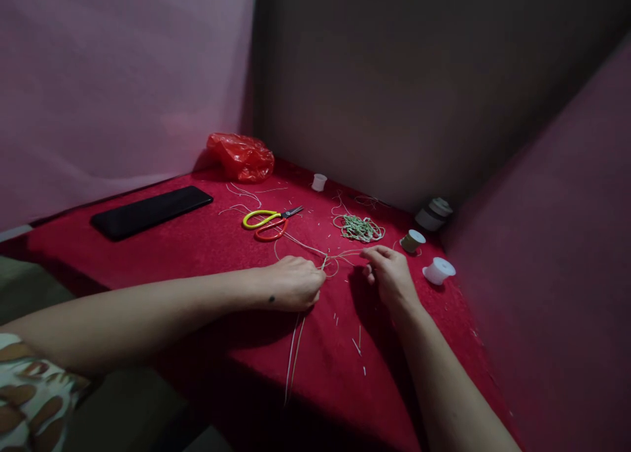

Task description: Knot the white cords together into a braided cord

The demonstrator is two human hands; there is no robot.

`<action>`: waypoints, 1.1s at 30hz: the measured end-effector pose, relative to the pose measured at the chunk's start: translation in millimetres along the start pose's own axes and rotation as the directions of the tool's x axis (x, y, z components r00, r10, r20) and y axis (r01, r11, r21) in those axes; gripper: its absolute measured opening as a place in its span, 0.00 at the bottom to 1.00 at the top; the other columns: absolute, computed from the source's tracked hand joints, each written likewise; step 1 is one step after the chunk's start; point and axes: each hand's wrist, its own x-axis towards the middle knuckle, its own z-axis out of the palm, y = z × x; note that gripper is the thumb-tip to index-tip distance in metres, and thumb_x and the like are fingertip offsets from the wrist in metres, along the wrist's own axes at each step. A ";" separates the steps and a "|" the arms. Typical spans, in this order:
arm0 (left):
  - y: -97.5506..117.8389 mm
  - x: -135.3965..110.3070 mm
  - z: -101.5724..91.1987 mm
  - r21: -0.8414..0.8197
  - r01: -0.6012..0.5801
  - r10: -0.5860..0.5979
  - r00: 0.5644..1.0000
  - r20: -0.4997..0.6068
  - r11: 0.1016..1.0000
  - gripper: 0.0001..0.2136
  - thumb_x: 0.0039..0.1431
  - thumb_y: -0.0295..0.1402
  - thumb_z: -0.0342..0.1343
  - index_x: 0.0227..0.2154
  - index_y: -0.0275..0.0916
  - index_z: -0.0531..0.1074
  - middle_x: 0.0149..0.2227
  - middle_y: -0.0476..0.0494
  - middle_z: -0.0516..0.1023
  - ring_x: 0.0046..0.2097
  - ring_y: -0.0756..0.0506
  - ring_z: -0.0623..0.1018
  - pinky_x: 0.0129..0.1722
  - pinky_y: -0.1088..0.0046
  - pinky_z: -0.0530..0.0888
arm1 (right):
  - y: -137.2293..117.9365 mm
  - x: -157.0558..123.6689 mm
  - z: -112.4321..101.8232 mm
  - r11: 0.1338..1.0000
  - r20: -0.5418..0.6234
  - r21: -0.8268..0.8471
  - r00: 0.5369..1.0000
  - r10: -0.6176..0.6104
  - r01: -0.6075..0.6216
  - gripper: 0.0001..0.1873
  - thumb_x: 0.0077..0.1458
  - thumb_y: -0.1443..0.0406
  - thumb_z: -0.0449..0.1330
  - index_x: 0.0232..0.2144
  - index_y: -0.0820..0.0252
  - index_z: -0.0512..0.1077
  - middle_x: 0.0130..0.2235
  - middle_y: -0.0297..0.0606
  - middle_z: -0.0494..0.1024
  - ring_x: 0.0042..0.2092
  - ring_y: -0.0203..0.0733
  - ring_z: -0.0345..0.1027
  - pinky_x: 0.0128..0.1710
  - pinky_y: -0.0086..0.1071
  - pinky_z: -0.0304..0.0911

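My left hand (298, 284) is closed around thin pale cords (294, 353), whose ends hang down below it toward the table's front edge. A short knotted bit of cord sticks up above its fingers. To the right, my right hand (389, 271) pinches the strands that run across from the left hand. Between the hands the cord (333, 265) makes a small loose loop. Other strands trail from there to the back left, under the scissors (269, 223) with one yellow and one red handle. Fingertip detail is too small to make out.
On the red cloth (236, 255) lie a black phone (152, 212), a crumpled red plastic bag (241, 158), a heap of green-and-white braided cord (362, 228) and cord snippets (356, 347). Spools (438, 271) stand at the right, near a lidded container (434, 214). Walls enclose the table behind.
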 end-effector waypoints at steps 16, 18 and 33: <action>-1.8 2.2 -3.8 -0.039 -0.049 0.049 0.999 -0.002 0.998 0.10 0.51 0.32 0.46 0.33 0.38 0.71 0.29 0.38 0.76 0.31 0.43 0.75 0.30 0.68 0.68 | -53.0 14.9 -88.6 0.745 -0.035 0.626 0.962 -0.270 0.232 0.08 0.47 0.71 0.54 0.20 0.61 0.60 0.17 0.24 0.55 0.15 0.24 0.46 0.11 0.21 0.43; -3.5 1.4 -6.1 -0.057 -0.052 0.052 0.999 -0.004 0.997 0.10 0.51 0.31 0.47 0.32 0.39 0.72 0.29 0.39 0.76 0.31 0.43 0.74 0.30 0.69 0.68 | -59.0 10.5 -92.3 0.739 -0.058 0.594 0.933 -0.356 0.319 0.08 0.46 0.70 0.55 0.19 0.61 0.61 0.17 0.25 0.56 0.14 0.24 0.45 0.11 0.21 0.43; -13.1 26.7 12.8 -0.101 0.232 -0.248 0.951 -0.186 0.967 0.14 0.57 0.37 0.41 0.35 0.36 0.69 0.32 0.35 0.76 0.35 0.40 0.76 0.30 0.67 0.67 | -45.4 -3.5 -53.5 0.004 0.088 -0.996 0.995 0.040 0.088 0.12 0.46 0.65 0.56 0.14 0.60 0.67 0.18 0.41 0.71 0.17 0.34 0.58 0.17 0.28 0.44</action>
